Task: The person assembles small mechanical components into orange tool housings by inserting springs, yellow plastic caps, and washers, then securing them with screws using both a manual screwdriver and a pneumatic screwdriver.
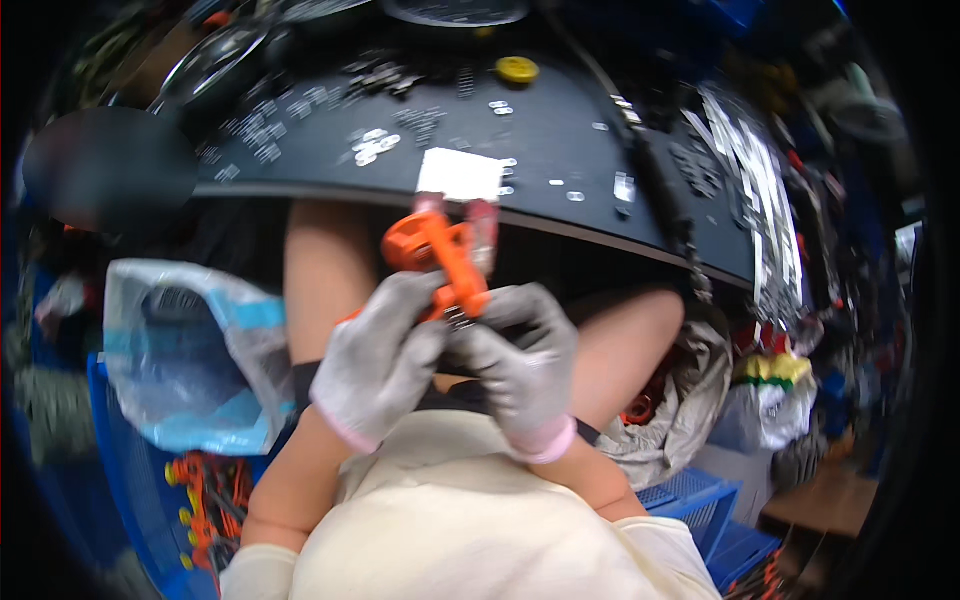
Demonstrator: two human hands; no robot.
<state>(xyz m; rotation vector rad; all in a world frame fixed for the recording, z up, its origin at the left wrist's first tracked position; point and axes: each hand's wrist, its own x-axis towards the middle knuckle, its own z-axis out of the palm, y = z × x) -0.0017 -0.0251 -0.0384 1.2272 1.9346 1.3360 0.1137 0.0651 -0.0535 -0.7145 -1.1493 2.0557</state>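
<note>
An orange tool part (432,245), with a rounded head and a narrow arm, is held up in front of my lap. My left hand (375,350), in a grey glove with a pink cuff, is closed round its lower left side. My right hand (520,350), gloved the same way, pinches at the arm's lower end. Between the fingertips sits a small dark metal piece (458,318), which looks like a coil spring; blur hides its exact shape. Just beyond the orange part, a white block (460,175) on reddish supports stands at the bench edge.
Small metal plates (375,147), springs and a yellow round piece (517,70) lie on the dark bench (560,130). Long metal strips (755,190) are at right. A clear plastic bag (190,350) hangs over a blue crate (110,440) with orange tools. More bags stand right.
</note>
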